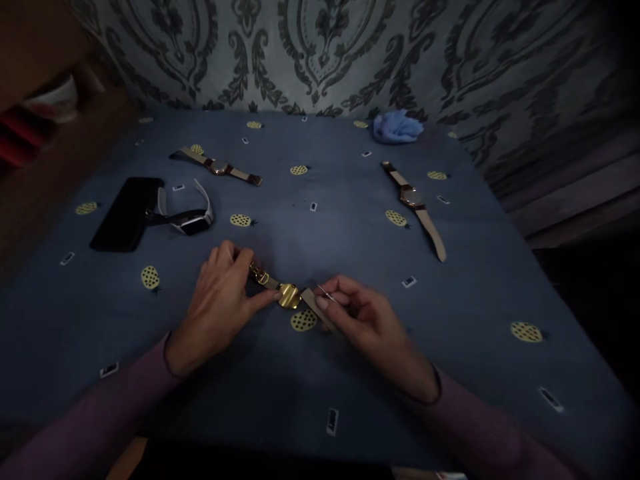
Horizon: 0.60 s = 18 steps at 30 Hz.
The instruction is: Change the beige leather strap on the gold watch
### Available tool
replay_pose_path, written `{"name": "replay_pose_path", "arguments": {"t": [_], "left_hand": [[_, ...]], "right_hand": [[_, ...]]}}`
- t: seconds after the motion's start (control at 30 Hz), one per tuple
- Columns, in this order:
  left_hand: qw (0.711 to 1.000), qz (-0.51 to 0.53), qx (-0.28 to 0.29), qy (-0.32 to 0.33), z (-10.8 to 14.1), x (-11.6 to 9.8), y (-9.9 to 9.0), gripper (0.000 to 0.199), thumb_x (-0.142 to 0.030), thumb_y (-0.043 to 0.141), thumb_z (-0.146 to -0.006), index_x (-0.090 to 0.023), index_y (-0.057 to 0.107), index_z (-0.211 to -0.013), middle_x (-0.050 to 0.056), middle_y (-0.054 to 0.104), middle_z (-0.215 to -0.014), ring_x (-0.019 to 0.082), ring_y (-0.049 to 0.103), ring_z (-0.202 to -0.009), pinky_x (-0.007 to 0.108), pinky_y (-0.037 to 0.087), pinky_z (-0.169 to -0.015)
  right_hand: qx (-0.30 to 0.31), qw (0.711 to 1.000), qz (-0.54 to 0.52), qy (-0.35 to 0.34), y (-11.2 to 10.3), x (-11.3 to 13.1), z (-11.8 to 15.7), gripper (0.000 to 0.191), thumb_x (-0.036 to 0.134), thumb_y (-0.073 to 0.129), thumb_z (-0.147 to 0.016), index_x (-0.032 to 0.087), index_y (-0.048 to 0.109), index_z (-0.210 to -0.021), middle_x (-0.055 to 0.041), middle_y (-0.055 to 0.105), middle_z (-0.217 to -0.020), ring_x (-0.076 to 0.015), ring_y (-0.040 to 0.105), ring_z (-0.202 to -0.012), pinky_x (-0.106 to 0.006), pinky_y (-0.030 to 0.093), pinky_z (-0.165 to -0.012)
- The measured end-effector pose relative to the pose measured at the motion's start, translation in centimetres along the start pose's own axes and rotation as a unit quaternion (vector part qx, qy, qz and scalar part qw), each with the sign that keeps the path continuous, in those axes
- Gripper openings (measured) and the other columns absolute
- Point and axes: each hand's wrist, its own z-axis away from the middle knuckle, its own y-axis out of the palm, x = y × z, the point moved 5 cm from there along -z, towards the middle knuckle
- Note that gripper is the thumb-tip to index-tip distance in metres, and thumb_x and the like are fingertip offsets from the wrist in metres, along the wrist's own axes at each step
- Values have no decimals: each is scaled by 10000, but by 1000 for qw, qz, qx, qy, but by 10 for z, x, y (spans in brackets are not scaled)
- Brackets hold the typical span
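- Near the middle of the patterned desk (345, 230), the gold watch (289, 296) lies between the hands, its long axis slanting from upper left down to lower right.
- The left hand (213, 310) has its grip nearly closed on it, fingers at the buckle end, thumb by the case, which sits nearer this hand.
- The right hand (377, 330) pinches a thin tool (325, 292) above the opposite strap (313, 304); in this dimness, it probably steadies that strap too.

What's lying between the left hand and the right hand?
In the head view, a gold watch, with the left hand at one side and the right hand at the other.
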Motion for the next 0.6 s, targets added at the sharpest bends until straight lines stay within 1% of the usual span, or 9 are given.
{"name": "replay_pose_path", "arguments": {"t": [0.07,0.13,0.23,0.3,0.33,0.37,0.4,0.5,0.6], "left_hand": [[1000,2,17,-1,-2,-5,1,330,-446,739,-777,-174,573,-861,37,483,-940,245,504,-890,417,482,-762],[1000,5,11,3,-2,-7,-3,329,-399,745,-782,-177,573,-954,61,498,-1033,265,513,-955,433,489,-797],[996,-28,-86,10,10,-4,-18,614,-450,767,-748,-155,471,-1198,135,475,-1215,330,495,-1087,494,482,-868],[988,-43,-148,-5,23,0,-27,513,-496,703,-796,-147,494,-1109,133,535,-1096,330,525,-1026,488,496,-828],[988,-50,-145,-16,30,2,-26,378,-489,634,-854,-164,515,-1007,97,561,-951,296,550,-898,456,509,-742],[992,-61,-106,-15,35,2,-21,263,-452,558,-912,-192,523,-889,52,560,-814,259,543,-777,425,505,-679],[994,-74,-85,-5,39,0,-17,257,-422,529,-931,-204,521,-796,31,549,-746,243,531,-728,418,499,-670],[993,-56,-100,5,46,-9,-7,203,-386,562,-911,-189,549,-867,44,576,-842,239,561,-780,415,517,-705],[997,17,-71,-12,41,-17,3,156,-325,545,-921,-187,560,-992,58,602,-941,251,605,-896,424,529,-784]], "right_hand": [[-7,1000,-25,6,-1,0,0,241,404,638,-856,171,581,-831,27,567,-622,-91,490,-541,-211,426,-517],[-19,999,-41,14,-2,0,1,253,413,648,-846,171,578,-831,30,569,-624,-85,485,-528,-201,409,-496],[-36,998,-56,13,-4,2,1,263,424,667,-822,178,573,-822,50,535,-599,-82,471,-501,-200,393,-478],[-48,997,-63,-1,-4,4,-1,259,421,665,-820,182,564,-814,57,519,-586,-82,465,-493,-197,376,-468],[-54,996,-66,-8,-4,5,-2,252,416,656,-827,183,560,-815,57,517,-584,-80,460,-490,-193,362,-459],[-59,996,-70,-17,-3,5,-5,244,410,645,-835,183,557,-818,56,519,-585,-79,454,-486,-190,346,-449],[-62,995,-73,-24,-2,6,-8,234,403,633,-843,183,554,-821,54,519,-587,-78,451,-484,-187,336,-442],[-58,994,-79,-45,5,6,-18,211,385,620,-835,183,556,-838,45,541,-594,-85,461,-489,-193,343,-446],[-57,993,-81,-65,13,6,-26,206,380,607,-821,191,528,-806,40,550,-600,-99,500,-518,-207,382,-487]]}}
